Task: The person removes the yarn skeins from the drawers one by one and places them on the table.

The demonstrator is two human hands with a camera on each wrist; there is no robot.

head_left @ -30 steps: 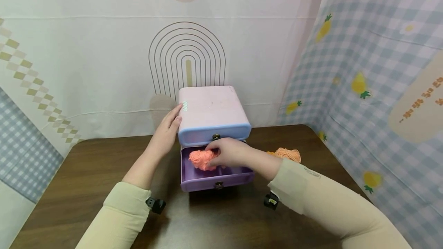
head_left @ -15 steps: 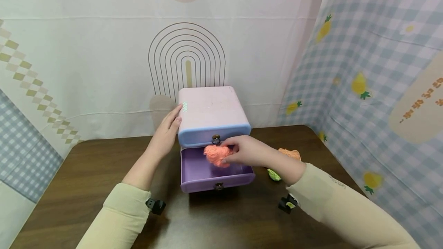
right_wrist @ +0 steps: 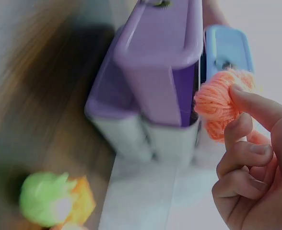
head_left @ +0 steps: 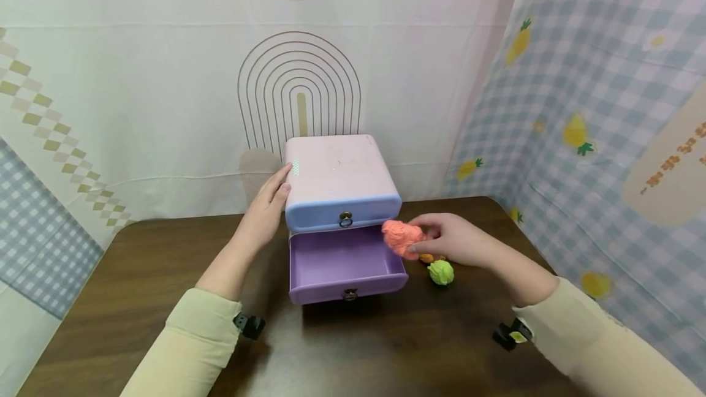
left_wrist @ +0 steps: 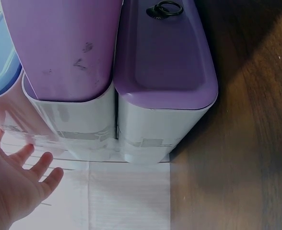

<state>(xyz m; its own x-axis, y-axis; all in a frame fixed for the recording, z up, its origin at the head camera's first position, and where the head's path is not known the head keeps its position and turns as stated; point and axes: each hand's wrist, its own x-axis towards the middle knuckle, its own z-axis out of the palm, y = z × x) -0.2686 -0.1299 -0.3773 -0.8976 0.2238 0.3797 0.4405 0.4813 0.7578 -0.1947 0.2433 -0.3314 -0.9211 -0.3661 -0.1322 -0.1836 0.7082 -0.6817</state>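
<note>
In the head view, my left hand (head_left: 266, 212) rests with its fingers against the left side of the pink cabinet (head_left: 336, 170). The left wrist view shows that hand (left_wrist: 21, 187) with spread fingers beside the cabinet's side. My right hand (head_left: 458, 241) pinches a coral yarn bundle (head_left: 401, 238) between thumb and fingers, just right of the pulled-out purple drawer (head_left: 347, 259), whose visible inside holds nothing. The right wrist view shows the right hand (right_wrist: 256, 163) gripping the yarn (right_wrist: 217, 103). The blue drawer (head_left: 314, 216) above is closed.
A green yarn ball (head_left: 440, 272) and a partly covered orange one (head_left: 427, 258) lie on the brown table (head_left: 353, 348), right of the drawer. Patterned cloth (head_left: 430, 78) hangs behind and at the sides. Another purple drawer front (left_wrist: 174, 62) sits below the pulled-out one.
My right hand has lifted the coral yarn out of the purple drawer and moved it to the right. The green ball has come into view. My left hand stays against the cabinet.
</note>
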